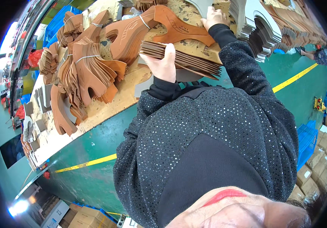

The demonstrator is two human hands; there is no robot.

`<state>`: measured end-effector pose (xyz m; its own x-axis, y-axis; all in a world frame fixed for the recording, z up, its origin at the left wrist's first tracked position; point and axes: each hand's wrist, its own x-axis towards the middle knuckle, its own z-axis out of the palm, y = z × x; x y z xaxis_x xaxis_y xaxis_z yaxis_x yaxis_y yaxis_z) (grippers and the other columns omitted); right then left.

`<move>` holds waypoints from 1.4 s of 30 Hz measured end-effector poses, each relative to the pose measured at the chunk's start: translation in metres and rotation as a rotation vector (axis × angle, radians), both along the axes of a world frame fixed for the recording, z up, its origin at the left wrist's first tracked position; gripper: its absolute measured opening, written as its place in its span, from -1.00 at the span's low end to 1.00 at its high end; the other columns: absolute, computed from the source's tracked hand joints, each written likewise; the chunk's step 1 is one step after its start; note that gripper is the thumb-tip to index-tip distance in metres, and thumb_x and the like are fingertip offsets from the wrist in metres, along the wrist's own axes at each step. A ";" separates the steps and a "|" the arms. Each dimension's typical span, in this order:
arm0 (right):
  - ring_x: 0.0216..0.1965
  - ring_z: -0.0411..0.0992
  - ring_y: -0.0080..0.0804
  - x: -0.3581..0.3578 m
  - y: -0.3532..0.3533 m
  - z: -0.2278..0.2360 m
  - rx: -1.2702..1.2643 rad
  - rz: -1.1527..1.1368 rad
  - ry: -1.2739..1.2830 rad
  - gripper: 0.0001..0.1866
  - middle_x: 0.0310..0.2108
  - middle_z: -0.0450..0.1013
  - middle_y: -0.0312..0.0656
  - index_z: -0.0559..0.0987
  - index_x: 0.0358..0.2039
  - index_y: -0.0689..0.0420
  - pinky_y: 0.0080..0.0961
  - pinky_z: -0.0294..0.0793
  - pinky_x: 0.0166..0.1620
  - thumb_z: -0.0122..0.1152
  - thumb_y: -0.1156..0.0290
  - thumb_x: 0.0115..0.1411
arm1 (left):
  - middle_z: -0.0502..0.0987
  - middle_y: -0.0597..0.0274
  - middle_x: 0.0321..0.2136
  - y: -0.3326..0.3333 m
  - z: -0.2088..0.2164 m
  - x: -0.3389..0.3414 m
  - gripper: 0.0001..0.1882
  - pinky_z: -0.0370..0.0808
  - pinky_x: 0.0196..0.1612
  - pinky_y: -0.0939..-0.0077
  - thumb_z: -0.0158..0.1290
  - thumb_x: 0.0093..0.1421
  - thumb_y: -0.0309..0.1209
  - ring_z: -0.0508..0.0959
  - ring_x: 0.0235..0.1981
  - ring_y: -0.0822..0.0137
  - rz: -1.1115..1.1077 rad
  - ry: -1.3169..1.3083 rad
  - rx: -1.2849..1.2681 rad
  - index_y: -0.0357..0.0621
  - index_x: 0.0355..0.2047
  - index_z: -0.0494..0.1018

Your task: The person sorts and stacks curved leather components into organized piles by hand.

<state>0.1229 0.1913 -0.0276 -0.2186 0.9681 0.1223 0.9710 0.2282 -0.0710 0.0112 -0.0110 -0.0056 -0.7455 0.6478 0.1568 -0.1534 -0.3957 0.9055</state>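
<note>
My left hand (162,66) grips a thick stack of brown leather pieces (194,60), its thumb on top and the layered edges facing me. The stack is tilted and reaches right, over the table's near edge. Further off, my right hand (215,18) is stretched out with its fingers bent at the edge of a pale grey cut piece (202,5); its fingertips are partly hidden. Between the hands lies an orange-brown curved leather piece (180,28) with small slits. To its left is a tied bundle of the same leather (131,36).
Several tied bundles of brown leather (89,68) crowd the table's left part. Layered grey pieces (260,24) and more brown stacks (298,28) stand at the right. A blue crate (306,144) and cartons (323,152) are on the green floor at right.
</note>
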 end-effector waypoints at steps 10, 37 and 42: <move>-0.04 0.38 -0.03 0.018 0.020 -0.025 0.107 -0.059 0.360 -0.39 -0.12 0.41 0.03 0.39 0.00 -0.01 -0.10 0.36 0.01 0.28 0.10 -0.09 | 0.37 0.24 -0.31 0.000 0.004 0.000 -0.63 0.37 -0.13 0.53 0.13 0.03 -0.60 0.40 -0.29 0.44 -0.008 0.013 -0.016 -0.15 -0.22 0.20; -0.13 0.44 -0.16 0.076 -0.089 0.027 -0.669 0.997 0.646 -0.68 -0.16 0.46 -0.04 0.45 0.01 0.12 -0.42 0.40 -0.04 -0.03 0.39 0.26 | 0.42 0.16 -0.24 0.005 0.003 0.006 -0.54 0.41 -0.09 0.50 0.07 0.06 -0.66 0.45 -0.21 0.41 0.002 -0.137 0.078 -0.17 -0.07 0.14; -0.18 0.46 -0.17 0.050 -0.072 0.051 -0.712 0.764 0.508 -0.65 -0.24 0.48 -0.01 0.53 -0.15 0.18 -0.40 0.43 -0.09 0.12 0.19 0.17 | 0.41 0.21 -0.29 0.002 0.001 0.004 -0.55 0.40 -0.12 0.54 0.11 0.04 -0.66 0.44 -0.26 0.44 0.010 -0.027 0.009 -0.16 -0.13 0.14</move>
<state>0.1732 0.1197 0.0233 -0.8576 0.4903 -0.1551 0.4202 0.4942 -0.7611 0.0149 -0.0093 -0.0043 -0.7556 0.6392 0.1427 -0.1736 -0.4056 0.8974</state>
